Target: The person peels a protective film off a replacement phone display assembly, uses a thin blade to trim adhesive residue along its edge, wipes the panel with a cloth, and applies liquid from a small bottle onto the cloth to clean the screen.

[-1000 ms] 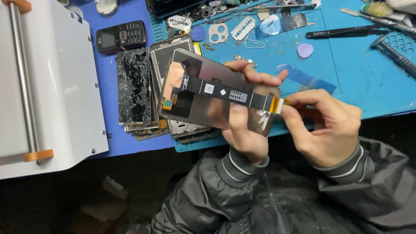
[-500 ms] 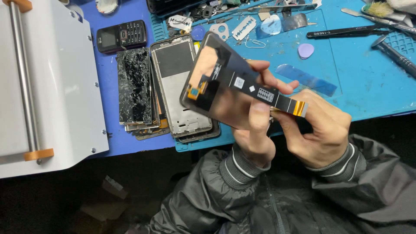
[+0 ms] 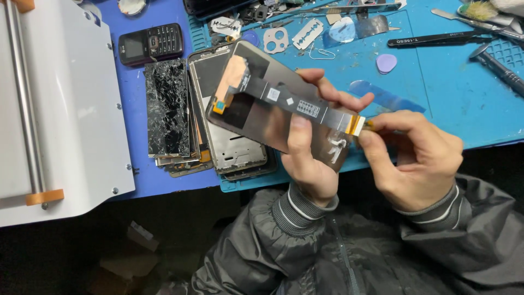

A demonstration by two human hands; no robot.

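1. Head view showed a phone display panel (image 3: 256,109) held above the worktop (image 3: 453,104), its back side up and tilted, with a black flex cable (image 3: 289,101) running across it to a gold connector end (image 3: 355,124).
2. The left hand (image 3: 308,158) held the panel from below; its grip was closed on the panel, the thumb pressing on the back and the fingers wrapped around the far edge.
3. The right hand (image 3: 415,158) was just beside it, and its thumb and forefinger pinched the connector end in a narrow grip.
4. Under the panel, a phone frame (image 3: 232,147) lay on the worktop, on top of a few other parts.
5. Just to the left of the frame lay a cracked screen (image 3: 166,106), and farther up a small black keypad phone (image 3: 151,43).
6. A large white machine (image 3: 60,109) stood at the left side.
7. Behind the hands, on the blue mat, were tweezers (image 3: 431,39), a razor blade (image 3: 307,34) and a purple pick (image 3: 386,63).
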